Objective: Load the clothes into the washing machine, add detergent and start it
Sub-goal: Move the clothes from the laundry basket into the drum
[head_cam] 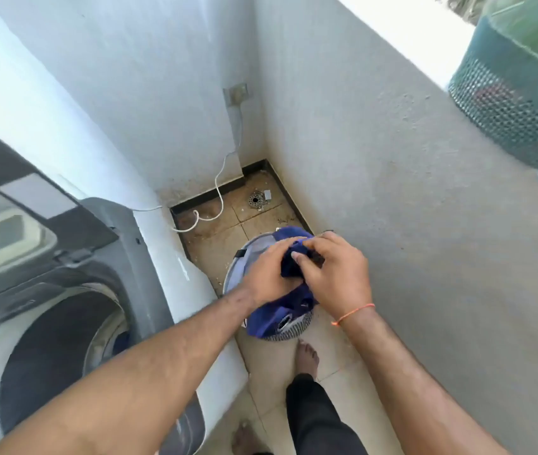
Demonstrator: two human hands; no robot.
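A blue garment (277,315) hangs bunched between both my hands, above a round mesh laundry basket (239,267) on the tiled floor. My left hand (269,274) grips the cloth from the left, and my right hand (333,274) pinches a dark fold of it from the right. The top-loading washing machine (169,244) stands at the left with its lid (8,208) raised. Its drum (64,349) is open, with a bit of blue cloth showing inside. No detergent is in view.
A green mesh basket (517,103) sits on the ledge at top right. A white cable (218,188) runs from a wall socket (236,93) down to the floor near a drain (256,200). My bare feet stand in the narrow gap by the right wall.
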